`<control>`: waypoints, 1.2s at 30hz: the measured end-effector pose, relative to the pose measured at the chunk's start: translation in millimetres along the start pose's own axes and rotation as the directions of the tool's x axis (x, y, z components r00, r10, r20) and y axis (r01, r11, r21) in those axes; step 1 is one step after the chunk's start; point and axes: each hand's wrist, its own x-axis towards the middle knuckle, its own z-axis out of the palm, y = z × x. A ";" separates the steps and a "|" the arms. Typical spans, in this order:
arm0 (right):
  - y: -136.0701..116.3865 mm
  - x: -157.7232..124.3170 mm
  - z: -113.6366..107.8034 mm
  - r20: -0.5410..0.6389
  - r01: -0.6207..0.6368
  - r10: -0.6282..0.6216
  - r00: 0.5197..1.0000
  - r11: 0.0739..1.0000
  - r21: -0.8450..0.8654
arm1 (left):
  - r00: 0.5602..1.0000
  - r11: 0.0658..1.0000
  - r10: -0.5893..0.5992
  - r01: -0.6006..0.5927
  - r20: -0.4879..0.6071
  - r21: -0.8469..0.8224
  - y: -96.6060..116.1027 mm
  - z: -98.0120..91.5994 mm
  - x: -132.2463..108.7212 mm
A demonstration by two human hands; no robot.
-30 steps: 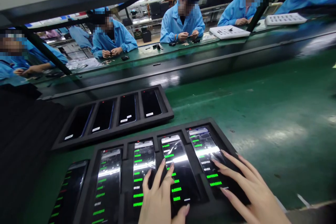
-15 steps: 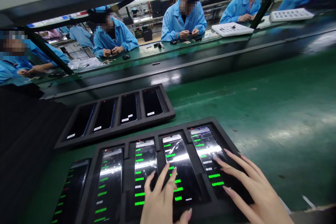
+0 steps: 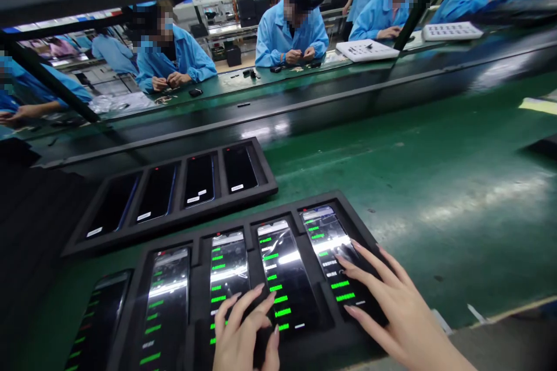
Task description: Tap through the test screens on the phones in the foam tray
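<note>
Several smartphones with green text lines on dark screens lie in a black foam tray (image 3: 256,353) in front of me. My left hand (image 3: 243,330) is open over the lower part of the tray, its bent fingers apart between the second phone (image 3: 228,264) and the third phone (image 3: 285,278). Over the rightmost phone (image 3: 326,243), my right hand (image 3: 387,301) spreads its fingers, the tips on or just above its screen. Contact is hard to tell. The leftmost phone in the tray (image 3: 167,301) has no hand near it. Another lit phone (image 3: 100,319) lies left of the tray.
A second foam tray (image 3: 178,217) behind holds phones with dark screens and white labels. Black stacked material (image 3: 35,226) stands at the left. Beyond the green bench (image 3: 413,174), people in blue work clothes (image 3: 291,35) sit along another bench with white trays (image 3: 368,50).
The view has shifted, so the trays sit further left. My left hand has drawn back from the third phone's screen toward the second. My right hand stays over the rightmost phone.
</note>
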 end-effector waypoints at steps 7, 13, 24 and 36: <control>-2.0 -1.0 -8.4 -0.234 -0.032 0.043 0.971 0.998 0.050 | 0.987 0.990 -0.138 0.137 -0.077 -0.013 -1.2 -0.9 -6.9; -4.4 4.7 -9.9 -0.257 -0.058 0.053 0.965 0.998 -0.012 | 0.978 0.980 -0.193 0.189 -0.077 -0.062 2.6 -0.4 -7.2; 0.2 9.5 -1.9 -0.232 -0.074 0.059 0.971 0.996 -0.054 | 0.980 0.981 -0.180 0.171 -0.091 -0.095 2.0 0.6 -7.3; 4.7 17.4 3.2 -0.291 -0.115 0.095 0.952 0.992 -0.051 | 0.997 0.999 -0.035 0.032 0.071 0.038 2.0 4.0 -1.2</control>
